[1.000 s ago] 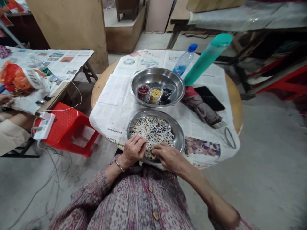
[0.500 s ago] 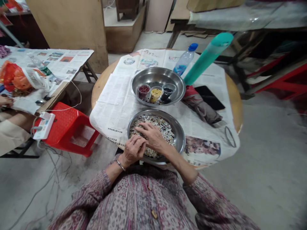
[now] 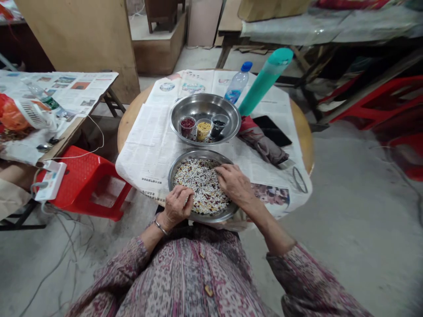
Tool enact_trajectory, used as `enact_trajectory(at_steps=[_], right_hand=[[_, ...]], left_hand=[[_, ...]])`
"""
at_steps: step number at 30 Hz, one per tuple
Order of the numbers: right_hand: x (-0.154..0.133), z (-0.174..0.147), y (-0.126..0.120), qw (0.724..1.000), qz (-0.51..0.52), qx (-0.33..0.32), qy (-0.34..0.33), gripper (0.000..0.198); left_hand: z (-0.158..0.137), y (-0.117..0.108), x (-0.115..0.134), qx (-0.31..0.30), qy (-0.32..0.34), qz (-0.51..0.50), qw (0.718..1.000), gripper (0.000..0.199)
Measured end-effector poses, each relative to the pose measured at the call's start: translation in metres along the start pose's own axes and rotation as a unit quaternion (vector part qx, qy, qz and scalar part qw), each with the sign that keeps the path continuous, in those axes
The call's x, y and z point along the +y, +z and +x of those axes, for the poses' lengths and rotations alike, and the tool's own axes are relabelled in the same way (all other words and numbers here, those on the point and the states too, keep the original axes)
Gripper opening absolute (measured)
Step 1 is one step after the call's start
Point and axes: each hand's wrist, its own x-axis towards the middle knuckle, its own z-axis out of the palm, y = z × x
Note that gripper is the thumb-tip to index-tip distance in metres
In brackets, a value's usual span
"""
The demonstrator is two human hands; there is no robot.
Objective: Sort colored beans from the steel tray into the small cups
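A steel bowl [image 3: 228,215] near my body holds a spread of mixed grains [image 3: 203,187], mostly white with red, yellow and black among them. Over its left edge is my left hand [image 3: 178,204], fingers curled together in a closed pinch; whatever they hold is hidden. At the right side of the grains, my right hand [image 3: 234,184] has its fingertips bent down and pressed together, contents hidden too. Just behind stands a second steel bowl [image 3: 205,102] with three clear cups: red beans [image 3: 187,124], yellow grains [image 3: 203,128] and black beans [image 3: 218,124].
Newspaper [image 3: 139,145] covers the round table. A blue-capped bottle [image 3: 238,82], a green cylinder [image 3: 266,81], a folded umbrella [image 3: 262,143] and a dark tablet [image 3: 272,131] lie beyond the bowls. At left are a red stool [image 3: 89,180], a power strip [image 3: 51,180] and another person's leg.
My right hand has moved from the grains' middle to their right side, its fingers curling in. My left hand has separated from it, staying at the left rim. The view has shifted slightly.
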Motion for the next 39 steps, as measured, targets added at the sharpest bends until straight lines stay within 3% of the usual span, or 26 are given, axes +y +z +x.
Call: enact_trajectory(at_steps=[3,9,13,16,19,21,25,29,34,36,39], right_hand=[[-0.015,-0.008,0.005,1.000,0.008,-0.011,0.009,0.029],[-0.052,-0.029,0.002,0.978,0.171,-0.076,-0.096,0.024],[-0.042,-0.039,-0.011,0.980,0.172,-0.050,-0.090,0.019],[-0.025,-0.053,-0.010,0.991,0.100,-0.041,-0.077,0.017],[-0.020,-0.066,0.006,0.995,0.063,-0.035,-0.072,0.040],[-0.026,-0.066,0.019,0.995,0.072,-0.032,-0.060,0.044],[-0.041,-0.042,0.034,0.993,0.115,-0.037,-0.009,0.030],[-0.037,-0.009,0.028,0.991,0.127,0.002,0.044,0.024],[-0.021,0.011,0.016,0.989,0.114,0.081,0.041,0.029],[-0.018,0.008,0.013,0.993,0.076,0.079,0.038,0.029],[-0.018,-0.004,0.014,0.998,0.031,0.053,0.032,0.027]], left_hand=[[0.000,0.000,0.000,-0.016,-0.004,0.001,1.000,0.010],[0.005,-0.006,0.003,-0.065,-0.019,-0.002,0.998,0.011],[0.021,-0.027,0.014,-0.211,-0.038,0.023,0.976,0.015],[0.035,-0.040,0.022,-0.331,-0.070,0.115,0.934,0.039],[0.043,-0.040,0.028,-0.393,-0.106,0.159,0.899,0.059],[0.046,-0.033,0.028,-0.417,-0.106,0.143,0.891,0.052],[0.049,-0.007,0.018,-0.430,-0.131,0.103,0.887,0.022],[0.063,0.014,-0.006,-0.369,-0.135,0.075,0.917,0.022],[0.092,0.018,-0.030,-0.288,-0.111,0.076,0.948,0.023],[0.098,0.015,-0.032,-0.295,-0.108,0.112,0.943,0.030],[0.097,0.014,-0.027,-0.338,-0.114,0.155,0.921,0.069]])
